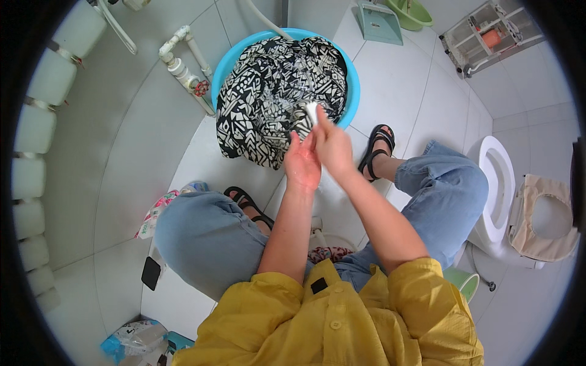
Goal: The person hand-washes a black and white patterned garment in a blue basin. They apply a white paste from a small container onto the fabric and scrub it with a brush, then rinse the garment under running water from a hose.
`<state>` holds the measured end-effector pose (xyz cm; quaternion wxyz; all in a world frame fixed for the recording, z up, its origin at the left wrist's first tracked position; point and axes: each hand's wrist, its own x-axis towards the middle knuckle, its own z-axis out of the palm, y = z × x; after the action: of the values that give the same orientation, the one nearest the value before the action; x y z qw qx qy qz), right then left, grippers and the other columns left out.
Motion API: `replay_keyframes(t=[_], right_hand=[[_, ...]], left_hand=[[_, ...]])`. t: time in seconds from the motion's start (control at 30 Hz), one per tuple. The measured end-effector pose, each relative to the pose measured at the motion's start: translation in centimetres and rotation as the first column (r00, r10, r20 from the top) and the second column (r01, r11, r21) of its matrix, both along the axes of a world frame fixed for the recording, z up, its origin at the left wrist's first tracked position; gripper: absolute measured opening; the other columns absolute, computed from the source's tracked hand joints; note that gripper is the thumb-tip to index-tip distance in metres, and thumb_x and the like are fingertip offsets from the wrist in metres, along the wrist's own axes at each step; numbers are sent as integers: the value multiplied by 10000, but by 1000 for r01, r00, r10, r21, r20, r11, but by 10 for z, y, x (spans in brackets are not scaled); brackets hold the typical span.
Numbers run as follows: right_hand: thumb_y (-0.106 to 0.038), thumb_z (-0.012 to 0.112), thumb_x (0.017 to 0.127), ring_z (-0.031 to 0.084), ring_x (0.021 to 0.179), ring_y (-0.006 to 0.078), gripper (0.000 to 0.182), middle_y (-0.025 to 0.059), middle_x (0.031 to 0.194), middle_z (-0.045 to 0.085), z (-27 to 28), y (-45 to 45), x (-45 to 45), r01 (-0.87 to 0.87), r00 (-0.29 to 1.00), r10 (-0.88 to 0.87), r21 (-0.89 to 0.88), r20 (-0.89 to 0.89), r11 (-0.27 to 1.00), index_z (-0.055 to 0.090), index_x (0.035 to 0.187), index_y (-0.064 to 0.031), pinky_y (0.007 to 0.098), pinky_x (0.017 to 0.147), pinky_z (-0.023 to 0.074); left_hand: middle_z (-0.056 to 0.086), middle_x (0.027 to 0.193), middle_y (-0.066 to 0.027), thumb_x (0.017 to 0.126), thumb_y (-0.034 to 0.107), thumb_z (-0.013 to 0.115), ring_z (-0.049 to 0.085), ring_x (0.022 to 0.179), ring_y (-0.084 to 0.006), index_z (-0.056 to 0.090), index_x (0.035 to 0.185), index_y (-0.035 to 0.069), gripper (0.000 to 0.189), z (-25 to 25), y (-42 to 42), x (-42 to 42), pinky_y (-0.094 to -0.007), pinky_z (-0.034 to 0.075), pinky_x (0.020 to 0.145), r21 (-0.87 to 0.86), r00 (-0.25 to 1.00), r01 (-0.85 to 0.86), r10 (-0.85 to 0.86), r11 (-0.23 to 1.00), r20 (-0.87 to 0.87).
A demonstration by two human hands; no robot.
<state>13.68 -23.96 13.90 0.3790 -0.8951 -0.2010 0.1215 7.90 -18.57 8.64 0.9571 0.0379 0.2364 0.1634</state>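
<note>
A black and white patterned cloth [279,87] fills a round blue plastic basin [354,91] and hangs over its near edge. My left hand [302,164], palm up, is at the cloth's near side, its fingertips by a bunched part of the fabric. Just to its right, my right hand [333,144] holds a small white object [311,112], perhaps a brush or a bar, against that bunched part. The right hand is slightly blurred, and its fingers hide most of the white object. Whether the left fingers grip the fabric cannot be made out.
A pale hose [265,18] enters the basin at the back. White pipes with a red valve handle [201,88] stand to its left. A dustpan [379,23], a green basin [412,16] and a wheeled rack [490,36] are at the upper right. A toilet [496,192] stands right of my knee.
</note>
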Motion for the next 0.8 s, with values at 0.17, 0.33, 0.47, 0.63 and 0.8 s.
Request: replay_keyframes(t=[0.17, 0.33, 0.47, 0.63, 0.8], right_hand=[[-182, 507, 898, 634, 689, 405, 470, 252, 773, 635, 5, -1, -9, -47, 996, 45, -25, -71, 999, 495, 1368, -183, 489, 666, 484], [-212, 482, 923, 631, 676, 402, 441, 237, 754, 641, -2, -6, -33, -169, 982, 173, -50, 74, 984, 499, 1360, -154, 494, 636, 484], [-174, 478, 916, 630, 680, 407, 437, 220, 781, 655, 8, 1, 0, 17, 1000, -16, -62, 25, 998, 504, 1351, -144, 483, 616, 489], [-184, 485, 924, 630, 660, 386, 421, 195, 770, 659, -1, -9, -38, -177, 971, 181, -41, 157, 983, 513, 1343, -156, 478, 613, 489], [-172, 542, 901, 629, 728, 428, 446, 266, 775, 628, 20, 10, -8, -66, 998, 65, -61, -13, 996, 519, 1347, -190, 468, 688, 491]], left_hand=[[560, 1249, -85, 1010, 477, 301, 524, 1144, -227, 472, 1304, -11, 595, 4, 0, 2, -348, 374, 1006, 28, 997, 18, -15, 999, -75], [534, 1308, -102, 1005, 481, 302, 491, 1197, -225, 450, 1329, -36, 628, 9, 5, -5, -348, 343, 1042, 34, 989, -70, 74, 997, -129], [539, 1303, -110, 1003, 483, 310, 500, 1190, -230, 470, 1307, -32, 619, -8, -7, -1, -345, 347, 1040, 78, 1000, 30, -31, 997, 3], [566, 1251, -102, 1018, 423, 321, 517, 1174, -226, 493, 1289, 0, 531, 1, 5, -2, -345, 382, 1016, 80, 982, -133, 143, 988, -126], [547, 1275, -142, 1023, 349, 346, 513, 1189, -248, 452, 1314, -15, 478, -1, 0, -11, -372, 375, 1059, -60, 999, -19, 21, 998, 30]])
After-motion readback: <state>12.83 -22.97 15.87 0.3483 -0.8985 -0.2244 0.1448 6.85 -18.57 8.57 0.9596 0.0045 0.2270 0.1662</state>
